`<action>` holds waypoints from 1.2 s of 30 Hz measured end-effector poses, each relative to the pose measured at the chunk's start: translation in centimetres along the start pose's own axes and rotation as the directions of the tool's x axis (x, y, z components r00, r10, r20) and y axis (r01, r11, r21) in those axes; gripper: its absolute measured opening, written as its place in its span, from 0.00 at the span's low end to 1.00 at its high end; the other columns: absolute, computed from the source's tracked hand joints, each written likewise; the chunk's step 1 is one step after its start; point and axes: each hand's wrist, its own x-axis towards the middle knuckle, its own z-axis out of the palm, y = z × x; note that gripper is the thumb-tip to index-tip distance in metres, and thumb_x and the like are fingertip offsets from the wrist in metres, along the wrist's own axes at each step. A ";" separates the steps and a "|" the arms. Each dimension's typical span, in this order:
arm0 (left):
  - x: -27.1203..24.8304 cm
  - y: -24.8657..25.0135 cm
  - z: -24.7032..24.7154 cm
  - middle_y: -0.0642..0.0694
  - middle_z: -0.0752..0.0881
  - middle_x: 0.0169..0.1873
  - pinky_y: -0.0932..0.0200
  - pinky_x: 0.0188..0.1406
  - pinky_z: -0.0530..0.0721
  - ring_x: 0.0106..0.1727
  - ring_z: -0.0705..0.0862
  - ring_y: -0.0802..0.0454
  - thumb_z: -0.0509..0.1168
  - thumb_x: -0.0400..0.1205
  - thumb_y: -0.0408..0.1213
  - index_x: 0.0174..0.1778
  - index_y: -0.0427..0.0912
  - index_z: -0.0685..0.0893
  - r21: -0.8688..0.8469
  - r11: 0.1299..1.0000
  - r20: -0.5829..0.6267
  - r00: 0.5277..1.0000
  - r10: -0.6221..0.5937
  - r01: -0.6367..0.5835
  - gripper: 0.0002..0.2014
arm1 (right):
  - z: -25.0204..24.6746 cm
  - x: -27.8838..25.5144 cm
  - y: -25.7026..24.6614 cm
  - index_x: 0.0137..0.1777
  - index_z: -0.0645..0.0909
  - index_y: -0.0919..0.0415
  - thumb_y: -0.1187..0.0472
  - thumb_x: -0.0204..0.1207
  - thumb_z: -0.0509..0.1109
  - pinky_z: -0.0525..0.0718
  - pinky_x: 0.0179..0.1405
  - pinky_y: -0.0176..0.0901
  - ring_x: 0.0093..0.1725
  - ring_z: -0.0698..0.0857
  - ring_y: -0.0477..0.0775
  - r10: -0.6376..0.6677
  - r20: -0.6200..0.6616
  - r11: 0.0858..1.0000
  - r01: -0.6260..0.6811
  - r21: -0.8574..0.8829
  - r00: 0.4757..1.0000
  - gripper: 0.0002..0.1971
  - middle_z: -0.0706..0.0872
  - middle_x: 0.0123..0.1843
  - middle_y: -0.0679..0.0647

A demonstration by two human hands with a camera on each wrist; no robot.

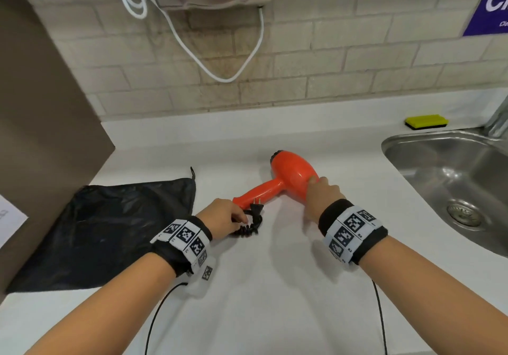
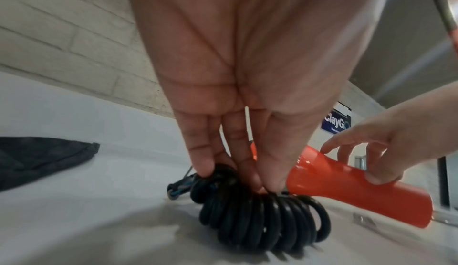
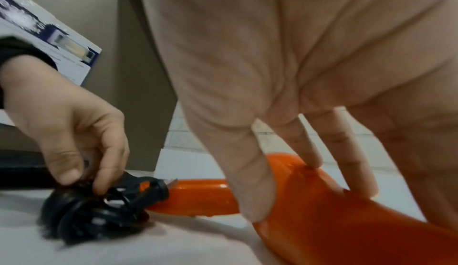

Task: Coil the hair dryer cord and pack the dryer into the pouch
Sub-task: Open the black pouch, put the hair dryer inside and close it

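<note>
On the white worktop (image 1: 275,272), left hand (image 1: 222,217) pinches the coiled cord (image 1: 251,225) at the handle end, right hand (image 1: 323,198) grips the dryer (image 1: 288,176) barrel, pouch (image 1: 110,225) lying leftward.

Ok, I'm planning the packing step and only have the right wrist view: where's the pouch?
Observer: The pouch lies flat on the counter, just left of the left hand.
Operator: Is the cord bundled?
Observer: In the left wrist view, the cord is a tight spiral bundle on the counter, and the left hand pinches its top.
Operator: Anything right of the dryer?
Observer: A sink. The dryer lies short of its rim, with the right hand gripping the barrel.
</note>
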 end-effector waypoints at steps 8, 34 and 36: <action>-1.7 -2.8 -4.7 0.53 0.82 0.51 0.68 0.51 0.72 0.49 0.80 0.57 0.69 0.77 0.43 0.59 0.49 0.84 -0.133 0.988 -0.018 0.996 -0.086 0.083 0.15 | -2.9 0.8 -8.4 0.71 0.68 0.60 0.53 0.76 0.65 0.80 0.58 0.52 0.62 0.78 0.63 -0.346 0.019 0.926 0.339 0.165 0.938 0.26 0.73 0.67 0.59; 1.4 -18.5 -12.0 0.44 0.86 0.43 0.60 0.49 0.76 0.48 0.83 0.46 0.68 0.77 0.42 0.51 0.43 0.87 -0.003 0.993 -0.191 0.975 -0.112 0.114 0.10 | -0.9 7.0 -26.1 0.74 0.65 0.55 0.62 0.74 0.64 0.79 0.64 0.52 0.63 0.81 0.65 -0.517 0.147 0.818 0.435 0.377 0.843 0.27 0.81 0.65 0.60; 1.7 -16.6 -12.3 0.42 0.87 0.48 0.61 0.52 0.76 0.51 0.83 0.46 0.68 0.78 0.39 0.53 0.42 0.87 -0.048 0.999 -0.255 0.967 -0.028 0.016 0.10 | -1.6 6.9 -25.1 0.67 0.73 0.59 0.62 0.73 0.67 0.79 0.60 0.50 0.60 0.81 0.66 -0.508 0.074 0.789 0.430 0.440 0.858 0.21 0.83 0.61 0.62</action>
